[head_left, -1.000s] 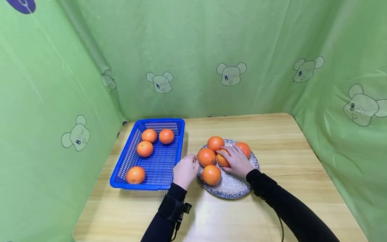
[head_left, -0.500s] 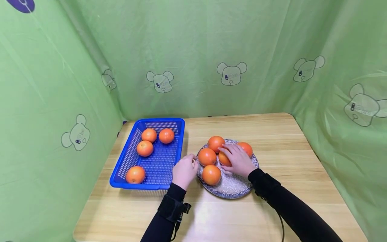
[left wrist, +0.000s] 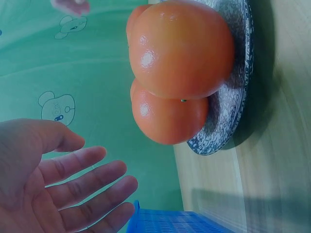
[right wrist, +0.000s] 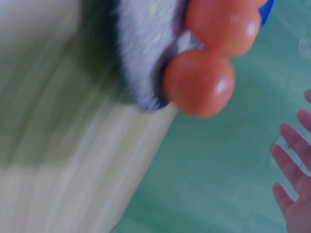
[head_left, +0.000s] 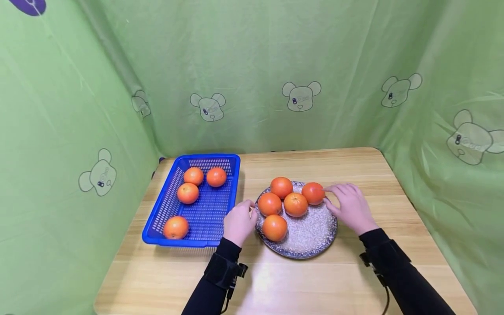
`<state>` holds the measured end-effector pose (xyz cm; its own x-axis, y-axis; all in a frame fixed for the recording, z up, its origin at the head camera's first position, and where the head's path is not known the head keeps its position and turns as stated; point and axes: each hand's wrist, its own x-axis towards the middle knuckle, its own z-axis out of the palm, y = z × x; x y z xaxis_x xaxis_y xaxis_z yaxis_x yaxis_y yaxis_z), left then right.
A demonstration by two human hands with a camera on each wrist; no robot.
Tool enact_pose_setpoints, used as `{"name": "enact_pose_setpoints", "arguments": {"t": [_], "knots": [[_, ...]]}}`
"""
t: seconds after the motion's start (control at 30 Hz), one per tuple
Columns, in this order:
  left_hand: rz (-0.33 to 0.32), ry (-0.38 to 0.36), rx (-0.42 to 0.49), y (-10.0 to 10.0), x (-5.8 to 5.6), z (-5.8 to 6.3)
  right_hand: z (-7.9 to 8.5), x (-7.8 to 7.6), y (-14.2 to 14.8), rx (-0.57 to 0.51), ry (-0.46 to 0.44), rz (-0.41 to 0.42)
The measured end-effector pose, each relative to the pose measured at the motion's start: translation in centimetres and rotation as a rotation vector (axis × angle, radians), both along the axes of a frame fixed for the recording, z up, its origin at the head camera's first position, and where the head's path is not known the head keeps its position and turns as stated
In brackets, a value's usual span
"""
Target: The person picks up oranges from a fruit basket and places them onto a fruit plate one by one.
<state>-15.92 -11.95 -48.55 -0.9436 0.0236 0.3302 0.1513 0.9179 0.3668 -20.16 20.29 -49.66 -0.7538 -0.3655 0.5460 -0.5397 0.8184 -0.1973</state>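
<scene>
A speckled grey plate (head_left: 311, 232) with a dark rim bears several oranges, gathered on its left and far side. Beside the plate's left rim, my left hand (head_left: 239, 222) hovers with relaxed, spread fingers and nothing in it; the left wrist view shows its bare palm and fingers (left wrist: 92, 189). My right hand (head_left: 352, 205) is off the plate's right side, its fingertips right at the reddish far-right orange (head_left: 313, 193). In the right wrist view its fingers (right wrist: 289, 165) are spread and grip nothing. Next to that fruit sits the middle orange (head_left: 295, 204), and the nearest orange (head_left: 274, 228) lies at the front left.
A blue plastic basket (head_left: 229, 205) stands left of the plate, close to my left hand. Inside it, several oranges lie along the left and far sides, one of them a front-left orange (head_left: 176, 227). Green curtains (head_left: 252, 65) surround the wooden table (head_left: 393, 262).
My right hand has left the middle orange and moved right, past the plate's rim. The far-right orange sits slightly further left. The left hand has barely moved.
</scene>
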Motion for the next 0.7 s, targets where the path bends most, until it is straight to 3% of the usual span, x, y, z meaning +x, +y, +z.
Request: {"name": "enact_pose_setpoints", "arguments": {"t": [0.17,0.4,0.57,0.7], "knots": [[-0.009,0.021,0.003,0.2,0.1,0.0,-1.7,0.5,3.0,0.011,-0.069,-0.090],[-0.033,0.011,-0.031,0.0,0.0,1.0,-4.6,0.0,4.9,0.020,-0.133,-0.112],[-0.055,0.025,-0.047,-0.9,-0.7,3.8,-5.3,-0.4,5.2,0.046,-0.218,-0.133],[-0.052,0.071,-0.059,-2.3,-2.2,7.6,-5.3,-0.6,5.1,0.060,-0.301,-0.142]]}}
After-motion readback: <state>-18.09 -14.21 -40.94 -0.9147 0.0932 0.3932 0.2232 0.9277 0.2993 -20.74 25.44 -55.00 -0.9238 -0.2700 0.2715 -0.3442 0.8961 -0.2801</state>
